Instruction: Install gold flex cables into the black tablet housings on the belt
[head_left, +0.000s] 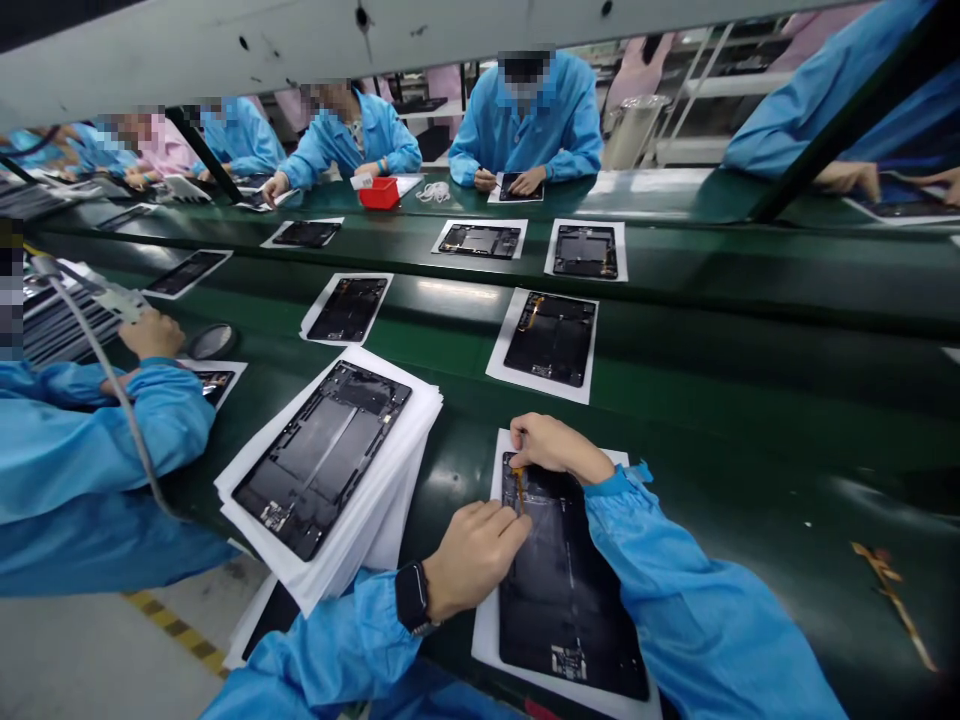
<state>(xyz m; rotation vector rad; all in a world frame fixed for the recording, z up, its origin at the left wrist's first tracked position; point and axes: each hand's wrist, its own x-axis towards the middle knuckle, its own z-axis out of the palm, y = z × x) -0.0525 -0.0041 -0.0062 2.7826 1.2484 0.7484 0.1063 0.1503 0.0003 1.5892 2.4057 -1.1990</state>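
Observation:
A black tablet housing [566,590] lies on a white sheet [486,640] on the green belt, directly below me. My left hand [480,558], with a black watch at its wrist, has its fingertips pinched at an amber flex cable [517,490] near the housing's upper edge. My right hand [553,447] crosses over from the right and rests on that upper edge, holding nothing I can see. To the left of my hands, another open housing [322,460] sits on a thick stack of white sheets [390,470].
A loose amber strip [892,600] lies on the belt at right. Several more housings on white sheets fill the belt. A co-worker's hand [150,335] at left is near a grey cable [97,370]. Blue-coated people work across the belt, beside a red box [379,193].

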